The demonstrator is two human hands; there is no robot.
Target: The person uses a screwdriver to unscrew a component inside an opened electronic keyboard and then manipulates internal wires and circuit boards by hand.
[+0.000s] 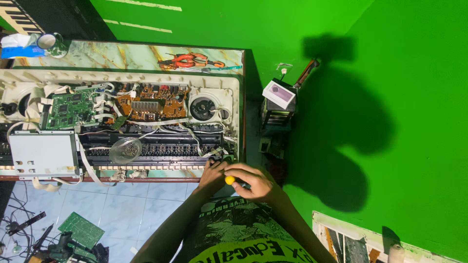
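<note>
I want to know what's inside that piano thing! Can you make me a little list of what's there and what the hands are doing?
Main thing: opened cream electronic keyboard on a marble-patterned table
Inside: green circuit board, brown circuit board, round black speaker
Left hand: touching the keyboard's near right corner
Right hand: gripping a yellow-handled screwdriver
On keyboard: clear round dish with small parts
Far edge: orange-handled pliers

Bare forearms, no sleeves in view, dark green shirt with bright yellow-green lettering
</note>
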